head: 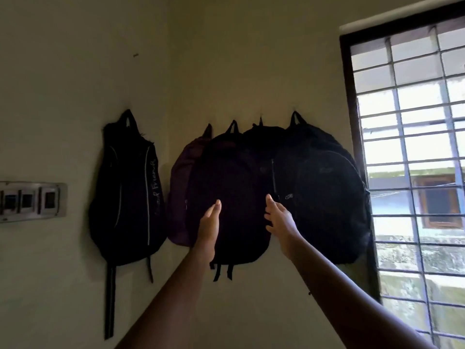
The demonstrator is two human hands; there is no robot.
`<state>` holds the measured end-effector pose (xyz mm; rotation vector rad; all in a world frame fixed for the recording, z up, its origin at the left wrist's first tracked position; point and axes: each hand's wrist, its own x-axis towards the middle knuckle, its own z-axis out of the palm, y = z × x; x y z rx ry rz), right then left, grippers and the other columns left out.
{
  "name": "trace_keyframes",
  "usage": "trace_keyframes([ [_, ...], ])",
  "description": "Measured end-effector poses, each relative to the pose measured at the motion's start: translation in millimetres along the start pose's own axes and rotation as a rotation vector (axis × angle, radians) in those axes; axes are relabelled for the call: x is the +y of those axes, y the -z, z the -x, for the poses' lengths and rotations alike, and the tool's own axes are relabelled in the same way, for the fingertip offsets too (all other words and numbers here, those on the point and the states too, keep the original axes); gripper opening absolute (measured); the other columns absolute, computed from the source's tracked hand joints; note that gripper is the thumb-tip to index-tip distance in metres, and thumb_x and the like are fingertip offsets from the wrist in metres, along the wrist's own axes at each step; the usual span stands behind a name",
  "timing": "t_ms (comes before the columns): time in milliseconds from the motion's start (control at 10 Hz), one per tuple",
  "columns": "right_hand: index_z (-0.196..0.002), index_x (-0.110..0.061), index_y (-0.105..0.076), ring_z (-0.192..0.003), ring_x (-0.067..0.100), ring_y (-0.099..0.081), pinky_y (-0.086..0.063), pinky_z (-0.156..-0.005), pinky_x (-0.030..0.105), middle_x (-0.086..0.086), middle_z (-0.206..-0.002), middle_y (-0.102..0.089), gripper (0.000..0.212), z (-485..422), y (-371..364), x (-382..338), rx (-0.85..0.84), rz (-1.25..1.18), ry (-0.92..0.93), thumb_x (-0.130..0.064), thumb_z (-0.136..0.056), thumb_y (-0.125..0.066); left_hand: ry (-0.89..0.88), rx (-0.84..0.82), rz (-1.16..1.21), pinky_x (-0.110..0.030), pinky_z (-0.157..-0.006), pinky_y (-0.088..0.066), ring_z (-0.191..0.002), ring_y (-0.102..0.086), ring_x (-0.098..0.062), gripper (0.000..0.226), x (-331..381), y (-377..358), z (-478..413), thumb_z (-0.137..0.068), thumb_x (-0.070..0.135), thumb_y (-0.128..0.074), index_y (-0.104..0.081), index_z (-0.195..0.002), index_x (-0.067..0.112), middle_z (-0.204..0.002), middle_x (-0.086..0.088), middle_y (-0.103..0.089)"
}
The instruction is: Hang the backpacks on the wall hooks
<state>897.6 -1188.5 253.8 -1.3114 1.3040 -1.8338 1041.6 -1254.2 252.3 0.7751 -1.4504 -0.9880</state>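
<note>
Two bare forearms reach up from the bottom edge toward the wall. Left hand: fingers straight and together, edge-on, released, holding nothing. It sits in front of the lower left part of the centre backpack; can't tell if it touches. Right hand: fingers loosely extended, grasping nothing, at the seam between the centre backpack and the large black backpack; contact unclear.

Five bags hang on the wall by their top loops; the hooks under the loops can't be made out. The centre backpack is dark, with short straps dangling below it. The maroon backpack is tucked partly behind its left side. Another dark backpack is mostly hidden behind the centre and large ones, only its top showing. The black backpack with white piping hangs apart on the left, lettering down its side, one long strap trailing down. Contents of all bags not visible; too dark to tell whether the zips are closed.

Switch plate at far left on the wall. Barred window on the right, with a building outside.
</note>
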Motion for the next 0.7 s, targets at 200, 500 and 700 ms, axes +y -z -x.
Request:
trace_keyframes([
  [200,-0.139,-0.020,-0.038,-0.128,0.022,-0.045,-0.039,-0.108,0.045,0.006,-0.142,-0.046,0.065,119,33,18,-0.047,-0.001,-0.094,-0.061,-0.088,-0.038,0.141,0.062,0.009,-0.040,-0.112,-0.023,-0.139,-0.031,-0.024,0.062,-14,-8,139,-0.092,0.051,-0.035,-0.031,-0.143,0.017,-0.152,-0.007,-0.032],
  [500,-0.143,-0.020,-0.031,-0.131,0.027,-0.042,-0.037,-0.104,0.043,0.010,-0.148,-0.038,0.069,256,61,2,-0.056,-0.007,-0.215,-0.062,-0.089,-0.036,0.254,0.087,0.024,-0.040,-0.112,-0.023,-0.140,-0.029,-0.026,0.061,25,-6,287,-0.094,0.051,-0.029,-0.030,-0.144,0.017,-0.152,-0.009,-0.031],
  [700,-0.147,-0.019,-0.024,-0.137,0.030,-0.035,-0.031,-0.109,0.047,0.011,-0.153,-0.030,0.073,322,74,-20,-0.039,-0.057,-0.235,-0.062,-0.089,-0.035,0.255,0.063,0.027,-0.043,-0.113,-0.021,-0.141,-0.026,-0.026,0.063,51,8,351,-0.093,0.054,-0.026,-0.026,-0.145,0.019,-0.154,-0.007,-0.027],
])
